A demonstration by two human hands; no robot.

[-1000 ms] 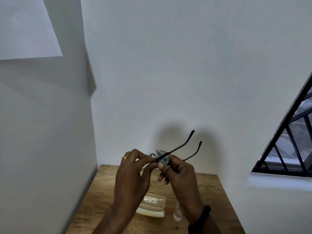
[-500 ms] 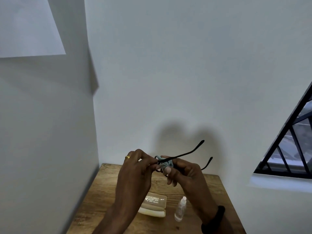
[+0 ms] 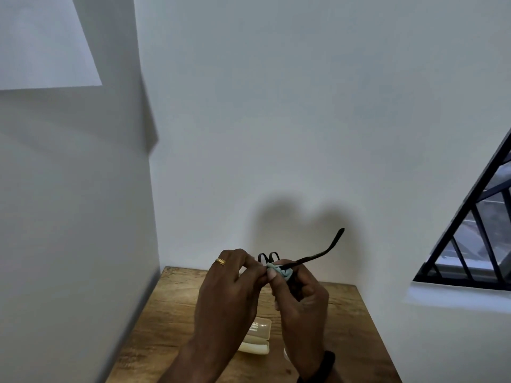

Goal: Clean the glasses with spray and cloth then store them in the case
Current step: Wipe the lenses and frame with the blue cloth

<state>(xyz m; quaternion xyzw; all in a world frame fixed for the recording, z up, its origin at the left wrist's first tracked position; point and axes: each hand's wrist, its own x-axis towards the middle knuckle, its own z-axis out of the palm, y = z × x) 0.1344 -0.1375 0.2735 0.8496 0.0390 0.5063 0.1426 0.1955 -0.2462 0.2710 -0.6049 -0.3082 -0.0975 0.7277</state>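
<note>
Above the wooden table [image 3: 166, 322] both hands hold black-framed glasses [image 3: 318, 254]. My left hand [image 3: 229, 288], with a gold ring, pinches the frame at its front. My right hand [image 3: 298, 297] presses a bunched pale blue cloth [image 3: 280, 272] against a lens, thumb on the cloth. One temple arm sticks out up and to the right; the lenses are mostly hidden by fingers and cloth. Below the hands a cream glasses case [image 3: 258, 337] lies open on the table. Of the small clear spray bottle [image 3: 285, 355], only a sliver shows behind my right wrist.
The table stands in a corner, with white walls at the back and left. A barred window [image 3: 475, 239] is at the right, with a white sill below it. A black band is on my right wrist.
The glasses have turned, so only one temple arm now shows, pointing up and right. My right hand has come lower and closer, hiding most of the spray bottle.
</note>
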